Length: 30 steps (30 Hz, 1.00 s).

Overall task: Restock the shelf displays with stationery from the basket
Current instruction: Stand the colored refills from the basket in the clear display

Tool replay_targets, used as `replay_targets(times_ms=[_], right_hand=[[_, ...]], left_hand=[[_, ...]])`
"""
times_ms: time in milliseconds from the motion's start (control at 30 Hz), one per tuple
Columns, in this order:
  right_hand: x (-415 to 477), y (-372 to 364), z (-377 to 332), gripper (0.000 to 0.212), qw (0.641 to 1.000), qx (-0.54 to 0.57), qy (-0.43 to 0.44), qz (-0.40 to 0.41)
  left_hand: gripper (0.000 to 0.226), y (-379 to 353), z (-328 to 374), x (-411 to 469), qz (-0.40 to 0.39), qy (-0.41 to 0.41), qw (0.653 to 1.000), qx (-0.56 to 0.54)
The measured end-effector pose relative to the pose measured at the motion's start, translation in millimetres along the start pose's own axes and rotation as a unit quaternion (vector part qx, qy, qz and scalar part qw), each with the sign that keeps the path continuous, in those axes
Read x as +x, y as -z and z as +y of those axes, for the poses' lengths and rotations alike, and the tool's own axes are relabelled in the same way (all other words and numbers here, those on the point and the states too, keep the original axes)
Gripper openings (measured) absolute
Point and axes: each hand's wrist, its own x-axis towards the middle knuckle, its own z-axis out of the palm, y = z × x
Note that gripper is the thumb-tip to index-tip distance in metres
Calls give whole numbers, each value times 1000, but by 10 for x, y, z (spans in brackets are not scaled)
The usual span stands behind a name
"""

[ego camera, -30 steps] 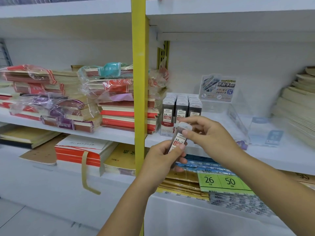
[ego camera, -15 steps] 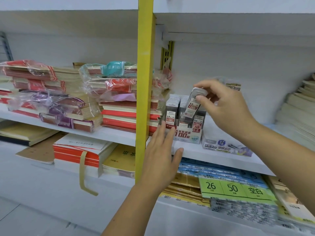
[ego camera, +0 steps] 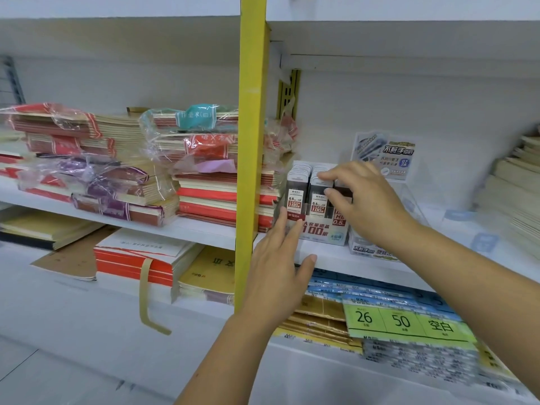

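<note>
White shelf (ego camera: 175, 229), split by yellow post (ego camera: 251, 141). Plastic-wrapped notebook stacks (ego camera: 210, 200) left of post, crowding the display box (ego camera: 315, 229) just right of it. Green price tag (ego camera: 400, 320) on the shelf below. Left hand (ego camera: 277, 276) flat, fingers straight, tips touching box front-left corner. Right hand (ego camera: 368, 206) covers box's right column, index on tops of lead cases (ego camera: 295, 182), thumb at front; pinching one or not, cannot tell.

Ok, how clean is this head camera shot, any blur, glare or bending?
Head view: even, soft shop light, no hard shadows; print on the lead refill box is readable; the packs at the lower right are smeared; the plastic-wrapped notebooks glint; the wide lens bows the shelf edge.
</note>
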Motion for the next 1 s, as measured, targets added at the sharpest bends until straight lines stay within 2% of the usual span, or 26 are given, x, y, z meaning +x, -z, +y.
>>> replay_targets(times_ms=[167, 267, 333, 400, 467, 533, 600, 767, 833, 900, 967, 1000], right_hand=[[-199, 70, -21, 40, 1000, 3, -13, 5], [-591, 179, -63, 35, 993, 77, -13, 92], [-984, 211, -81, 30, 979, 169, -44, 100], [-1434, 162, -69, 30, 956, 262, -114, 58], [-1940, -36, 50, 28, 933, 298, -201, -19], [-2490, -364, 229, 20, 903, 289, -287, -140], [-3092, -756, 416, 16, 848, 279, -368, -261], [-4560, -1521, 669, 26, 747, 204, -467, -426], [-4960, -1664, 669, 29, 710, 194, -492, -465], [-5232, -1780, 649, 32, 691, 193, -505, -481], [-5388, -1881, 618, 41, 690, 195, -494, -492], [-5434, -1932, 607, 46, 695, 194, -484, -495]], left_hand=[[62, 30, 75, -77, 3, 2, 1000, -26], [53, 12, 139, -285, 61, -7, 998, -20], [45, -58, 169, -519, 61, -15, 998, -26], [40, -200, 157, -838, -20, -6, 998, -55], [40, -425, 69, -1212, -172, 30, 982, -68], [46, -690, -90, -1615, -328, 68, 941, -46], [51, -998, -286, -1985, -421, 110, 900, -33], [66, -1691, -713, -2900, -498, 297, 813, -55], [67, -1889, -843, -3229, -520, 342, 782, -40], [59, -2021, -942, -3465, -512, 360, 779, -36], [50, -2110, -996, -3590, -498, 375, 781, -41], [54, -2152, -1014, -3626, -497, 379, 780, -36]])
